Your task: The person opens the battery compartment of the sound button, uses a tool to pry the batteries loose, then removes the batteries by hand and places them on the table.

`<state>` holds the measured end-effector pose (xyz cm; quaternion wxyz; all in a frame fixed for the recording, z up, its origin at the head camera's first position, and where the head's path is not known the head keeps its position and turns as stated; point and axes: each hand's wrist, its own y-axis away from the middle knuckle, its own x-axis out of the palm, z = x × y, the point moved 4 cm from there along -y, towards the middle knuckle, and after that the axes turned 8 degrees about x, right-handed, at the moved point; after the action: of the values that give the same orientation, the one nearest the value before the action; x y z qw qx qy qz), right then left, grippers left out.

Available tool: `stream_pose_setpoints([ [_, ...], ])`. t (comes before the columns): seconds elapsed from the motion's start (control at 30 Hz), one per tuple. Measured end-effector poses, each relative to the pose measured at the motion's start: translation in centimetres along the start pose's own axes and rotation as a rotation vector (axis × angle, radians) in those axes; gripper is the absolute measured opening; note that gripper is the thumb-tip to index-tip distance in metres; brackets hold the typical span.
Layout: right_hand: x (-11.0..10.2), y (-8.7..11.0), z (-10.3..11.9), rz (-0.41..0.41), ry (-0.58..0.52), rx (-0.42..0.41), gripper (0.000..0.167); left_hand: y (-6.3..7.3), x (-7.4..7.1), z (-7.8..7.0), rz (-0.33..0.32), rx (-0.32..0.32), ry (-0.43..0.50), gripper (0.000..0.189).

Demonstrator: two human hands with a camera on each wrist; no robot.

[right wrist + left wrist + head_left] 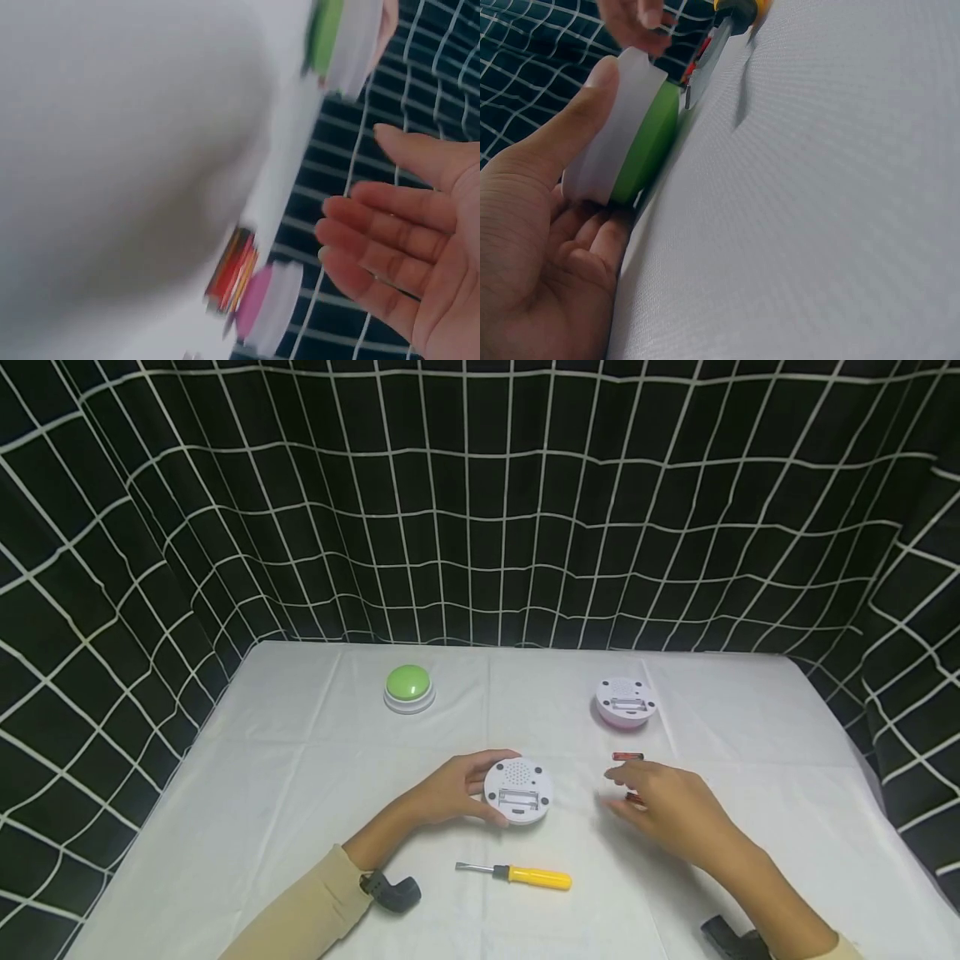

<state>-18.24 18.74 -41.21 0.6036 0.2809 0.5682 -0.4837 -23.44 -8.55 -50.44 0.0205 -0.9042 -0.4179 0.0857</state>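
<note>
My left hand (468, 789) holds a round white buzzer button (517, 772) by its sides, thumb at the near edge and fingers round the far side. The buzzer lies upside down, its battery compartment uncovered and facing up; its green dome (649, 146) shows underneath in the left wrist view. My right hand (667, 806) hovers over the table with fingers spread and nothing in its palm. Close to its fingers lie red-and-black batteries: one battery (627, 756) beyond the fingertips, another partly hidden between finger and thumb. The right wrist view shows the batteries (232, 270) side by side.
A yellow-handled screwdriver (532, 877) lies nearer me, tip pointing left. Farther back on the white-clothed table (315, 777) stand an upright green buzzer (408, 687) at left and an upturned pink one (625, 702) at right. A black gridded curtain (487, 502) hangs behind.
</note>
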Motion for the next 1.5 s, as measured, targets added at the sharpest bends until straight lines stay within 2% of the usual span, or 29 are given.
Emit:
stream_pose_setpoints([
  [0.1,0.4,-0.4,1.5,0.01,-0.033,-0.021,0.043,0.0,0.2,0.0,0.007,-0.001,0.011,0.091],
  [0.33,2.2,-1.4,3.8,0.104,-0.138,-0.051,0.067,0.0,0.4,0.2,0.024,0.01,0.02,0.09],
  [0.5,3.4,-1.8,4.7,0.145,-0.194,-0.084,0.07,-0.1,0.6,0.2,0.041,0.018,0.034,0.091],
  [0.83,4.1,-2.3,5.2,0.13,-0.244,-0.121,0.07,-0.1,0.5,0.1,0.047,0.026,0.042,0.093],
  [1.07,4.0,-2.8,5.0,0.131,-0.315,-0.092,0.069,-0.5,0.4,0.2,0.027,0.02,0.032,0.09],
  [1.2,3.9,-3.2,4.9,0.137,-0.335,-0.074,0.066,-0.8,0.0,-0.3,-0.006,0.021,0.008,0.09],
  [1.3,3.5,-4.1,4.9,0.12,-0.345,-0.066,0.065,-1.1,-0.6,-1.2,-0.06,0.025,0.007,0.094],
  [1.5,3.0,-6.5,4.7,0.107,-0.368,-0.031,0.075,-2.2,-2.3,-2.2,-0.145,0.032,-0.001,0.089],
])
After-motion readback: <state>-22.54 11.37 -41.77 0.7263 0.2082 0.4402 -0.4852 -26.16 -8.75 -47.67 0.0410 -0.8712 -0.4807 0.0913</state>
